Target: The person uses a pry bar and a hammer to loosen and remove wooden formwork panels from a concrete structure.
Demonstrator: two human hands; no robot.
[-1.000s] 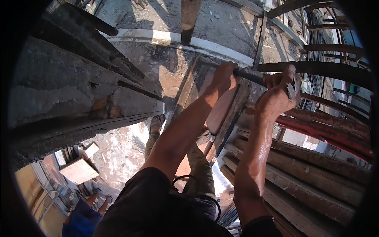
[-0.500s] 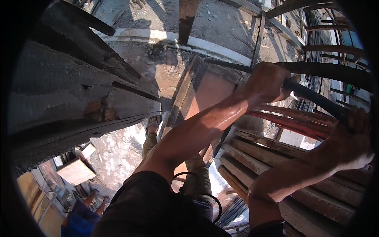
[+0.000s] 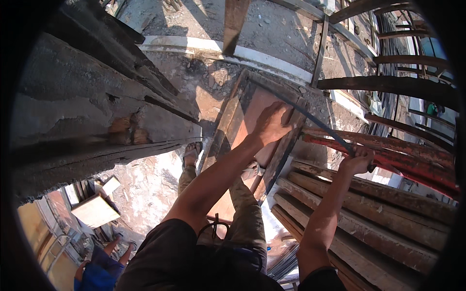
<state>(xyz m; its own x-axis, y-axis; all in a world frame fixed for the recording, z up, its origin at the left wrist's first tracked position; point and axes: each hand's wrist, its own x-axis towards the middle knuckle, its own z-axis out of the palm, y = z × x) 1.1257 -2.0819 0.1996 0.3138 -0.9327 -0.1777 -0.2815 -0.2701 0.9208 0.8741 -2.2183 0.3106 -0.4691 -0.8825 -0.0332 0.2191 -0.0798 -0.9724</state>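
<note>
A long dark metal bar (image 3: 318, 116) slants from the far end of a framed wooden panel (image 3: 255, 107) towards me on the right. My right hand (image 3: 358, 159) is wrapped round its near end, beside a red-painted timber. Over the panel's reddish face, just left of the bar, hovers my left hand (image 3: 274, 123). Its fingers look loosely apart and nothing shows in them. The bar's far tip lies at the panel's top edge; whether it is wedged there I cannot tell.
Stacked wooden beams (image 3: 369, 213) fill the right. A thick weathered timber (image 3: 97, 121) rises at left. My sandalled feet (image 3: 250, 170) stand on and beside the panel. Another person in blue (image 3: 99, 266) is at lower left. Rubble (image 3: 262, 29) covers the far ground.
My left hand has let go of the bar and come down over the panel. My right hand has swung left and nearer with the bar, which now slants more steeply.
</note>
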